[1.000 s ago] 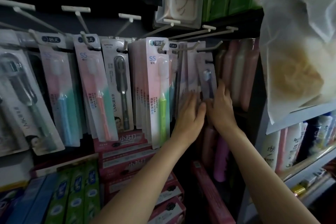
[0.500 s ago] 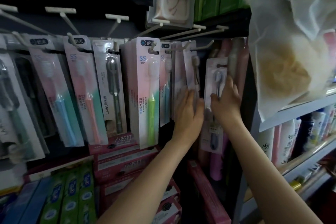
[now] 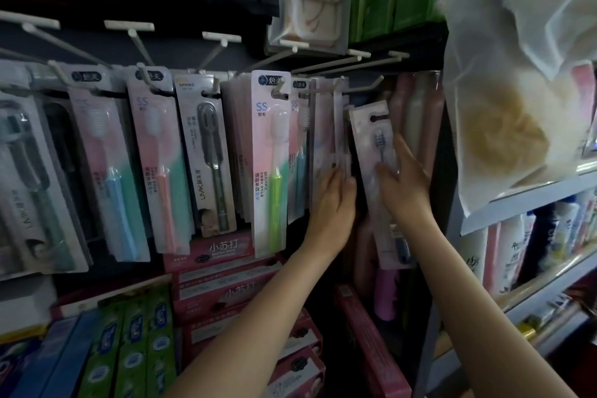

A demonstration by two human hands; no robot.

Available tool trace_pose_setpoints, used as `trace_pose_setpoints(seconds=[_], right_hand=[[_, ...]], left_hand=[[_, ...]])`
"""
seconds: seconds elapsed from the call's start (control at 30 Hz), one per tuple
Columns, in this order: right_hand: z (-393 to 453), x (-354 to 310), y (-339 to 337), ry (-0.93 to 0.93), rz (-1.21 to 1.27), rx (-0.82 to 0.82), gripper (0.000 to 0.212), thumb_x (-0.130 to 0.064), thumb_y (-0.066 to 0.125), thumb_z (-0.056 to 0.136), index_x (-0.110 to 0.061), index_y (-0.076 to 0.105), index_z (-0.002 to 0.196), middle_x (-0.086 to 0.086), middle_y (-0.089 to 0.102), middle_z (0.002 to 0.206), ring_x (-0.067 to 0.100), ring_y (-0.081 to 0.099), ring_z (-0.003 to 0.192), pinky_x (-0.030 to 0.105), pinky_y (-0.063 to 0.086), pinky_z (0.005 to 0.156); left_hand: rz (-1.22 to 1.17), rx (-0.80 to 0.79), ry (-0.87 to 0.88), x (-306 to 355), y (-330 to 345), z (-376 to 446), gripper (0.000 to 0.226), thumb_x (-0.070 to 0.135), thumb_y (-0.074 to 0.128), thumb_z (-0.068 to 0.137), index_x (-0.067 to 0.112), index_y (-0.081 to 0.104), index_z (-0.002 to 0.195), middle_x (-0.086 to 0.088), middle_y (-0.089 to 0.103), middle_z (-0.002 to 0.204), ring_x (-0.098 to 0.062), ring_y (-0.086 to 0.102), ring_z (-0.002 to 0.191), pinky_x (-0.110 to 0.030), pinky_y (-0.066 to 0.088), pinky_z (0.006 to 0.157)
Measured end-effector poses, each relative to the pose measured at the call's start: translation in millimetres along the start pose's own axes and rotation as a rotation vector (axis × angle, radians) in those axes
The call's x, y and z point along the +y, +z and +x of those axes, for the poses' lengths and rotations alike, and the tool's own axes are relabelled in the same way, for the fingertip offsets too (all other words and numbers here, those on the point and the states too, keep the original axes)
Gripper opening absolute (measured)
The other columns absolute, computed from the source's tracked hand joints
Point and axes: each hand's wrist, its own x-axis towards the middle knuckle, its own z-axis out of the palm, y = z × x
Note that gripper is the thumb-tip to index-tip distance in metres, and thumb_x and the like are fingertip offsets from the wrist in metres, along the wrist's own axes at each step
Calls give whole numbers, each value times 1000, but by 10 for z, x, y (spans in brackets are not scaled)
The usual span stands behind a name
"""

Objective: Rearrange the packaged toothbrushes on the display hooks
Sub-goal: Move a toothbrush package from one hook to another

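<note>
both bare forearms reach up and forward from the bottom of the view, converging toward the middle. the left hand (image 3: 332,203) is seen from its back, wrist straight, fingers extended upward and close together — the fingertips lie flat against a pack of hanging cards (image 3: 339,126). the right hand (image 3: 403,184) sits just beside it, slightly higher, its arm coming in from the lower right corner. its fingers stretch up behind a toothbrush package (image 3: 374,152) while the thumb crosses the front — a pinch. the two hands are near each other, not touching.
</note>
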Motion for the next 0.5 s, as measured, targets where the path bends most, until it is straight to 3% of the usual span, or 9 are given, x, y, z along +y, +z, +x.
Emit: trace_pose_setpoints(seconds=[0.03,0.1,0.17,0.3,0.4,0.5], right_hand=[[0,-40,-8,-17,33,6,55,-3,42,92,-21,32,144,-4,40,143,13,35,132,8,25,98],[21,-127,-16,-47,50,-12,57,-5,42,91,-26,34,143,-11,44,138,12,41,128,23,34,104],[102,-173,-2,-24,53,-61,57,-6,43,89,-28,37,141,-9,48,136,16,44,126,32,38,104],[257,-214,44,-26,21,-193,55,-6,47,84,-30,47,134,-1,58,126,22,50,119,30,42,94],[269,-272,70,-55,74,-135,50,-7,47,85,-29,50,130,-8,58,116,12,50,111,26,41,89],[365,-296,77,21,154,-23,46,-7,48,84,-23,53,127,-3,59,110,16,53,107,32,44,88]], left_hand=[[-9,35,-13,2,-32,15,47,30,27,102,9,30,144,-1,22,153,-10,15,141,-27,8,116],[-40,82,-34,-3,-88,41,45,28,27,102,7,36,141,-4,29,149,-14,24,138,-29,12,116],[-73,94,-54,-2,-130,41,46,31,27,102,10,34,142,-2,30,149,-12,26,137,-30,15,116],[-129,101,-63,-5,-179,30,46,34,25,102,14,36,142,0,35,147,-9,31,134,-31,20,115],[-149,107,-79,8,-224,12,45,35,25,101,16,39,140,2,38,145,-8,34,132,-29,22,114],[-157,112,-79,20,-261,12,45,35,26,101,17,40,140,2,39,145,-9,34,132,-30,21,114]])
